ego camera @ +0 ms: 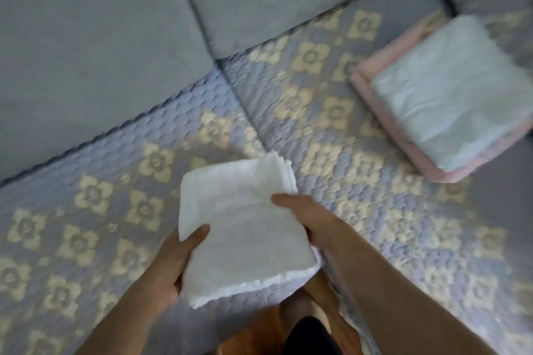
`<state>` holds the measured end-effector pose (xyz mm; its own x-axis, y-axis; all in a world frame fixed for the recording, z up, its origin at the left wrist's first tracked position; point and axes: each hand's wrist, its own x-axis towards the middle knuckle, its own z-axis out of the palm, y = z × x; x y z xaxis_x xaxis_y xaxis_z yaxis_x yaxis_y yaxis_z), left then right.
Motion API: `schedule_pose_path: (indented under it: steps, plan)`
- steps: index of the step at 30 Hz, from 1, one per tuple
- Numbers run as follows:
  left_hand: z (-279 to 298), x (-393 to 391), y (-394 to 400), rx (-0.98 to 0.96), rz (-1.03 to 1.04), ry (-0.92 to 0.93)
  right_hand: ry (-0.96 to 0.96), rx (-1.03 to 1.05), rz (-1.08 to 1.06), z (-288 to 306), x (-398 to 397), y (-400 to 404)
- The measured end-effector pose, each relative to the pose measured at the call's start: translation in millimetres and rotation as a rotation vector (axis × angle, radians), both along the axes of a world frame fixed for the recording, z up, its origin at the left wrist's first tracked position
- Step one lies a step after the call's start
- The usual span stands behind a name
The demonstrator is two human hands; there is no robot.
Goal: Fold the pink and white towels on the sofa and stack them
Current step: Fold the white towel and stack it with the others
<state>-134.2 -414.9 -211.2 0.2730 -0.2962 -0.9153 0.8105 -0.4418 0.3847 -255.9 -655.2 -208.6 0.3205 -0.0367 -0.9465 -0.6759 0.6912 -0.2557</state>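
Towels are the work items; the sofa (331, 112) bears all of them on a quilted cover (115, 210) with a flower pattern, below plain grey back cushions (86, 37).

A stack (441, 101) lies at the far right of the seat: a folded white towel on top of a folded pink towel (375, 95), whose edge shows along the left and front sides.

A second folded white towel (245, 228) is near the front edge of the seat, well apart from the stack. Both hands grip it. The left hand (176, 262) holds its left side, thumb on top and fingers hidden beneath. The right hand (311, 219) holds its right side, thumb across the top, fingers also hidden.

Step in hand, as judged: folding is finished and the towel is ready to transfer. The next move calls for carrying it right and away, then setting it square on the stack.

No brand, label or writing is legible.
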Motion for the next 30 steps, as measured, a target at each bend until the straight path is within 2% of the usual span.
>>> schedule_pose_path:
  steps: [4, 8, 11, 14, 16, 18, 20, 21, 23, 25, 27, 30]
  plan:
    - [45.7, -1.3, -107.8, -0.085, -0.219, -0.055, -0.174, -0.231, -0.148, 62.9, -70.9, -64.9]
    - [99.8, 0.1, -255.5, -0.252, -0.438, -0.321, -0.207, -0.63, -0.455, 125.1, -118.4, -142.8]
    - [127.3, 0.1, -365.6, -0.411, -0.456, -0.551, -0.272, -0.815, -0.654, 150.4, -137.4, -203.3]
    - [117.2, -4.5, -448.1, -0.421, -0.442, -0.727, -0.218, -0.898, -0.734, 133.1, -145.6, -262.0]
    - [86.1, -17.1, -478.0, -0.327, -0.502, -0.763, -0.082, -0.876, -0.701, 98.5, -151.5, -295.6]
    - [48.6, -36.8, -481.9, -0.192, -0.565, -0.679, 0.048, -0.824, -0.58, 68.8, -157.6, -315.1]
    - [27.5, -57.2, -471.1, -0.083, -0.488, -0.542, 0.178, -0.855, -0.445, 62.9, -157.9, -324.7]
    - [21.1, -63.4, -465.6, -0.054, -0.421, -0.528, 0.243, -0.915, -0.393, 64.4, -159.4, -328.8]
    - [18.0, -70.3, -466.5, -0.056, -0.387, -0.645, 0.361, -0.951, -0.345, 61.7, -169.4, -338.0]
    - [20.6, -67.5, -479.5, -0.052, -0.488, -0.791, 0.343, -0.779, -0.45, 53.6, -173.3, -345.0]
    - [25.4, -55.7, -502.1, -0.011, -0.676, -0.841, 0.293, -0.573, -0.615, 34.0, -174.1, -350.2]
    - [22.8, -22.9, -541.0, 0.058, -0.963, -0.69, 0.246, -0.478, -0.7, 2.3, -177.3, -355.7]
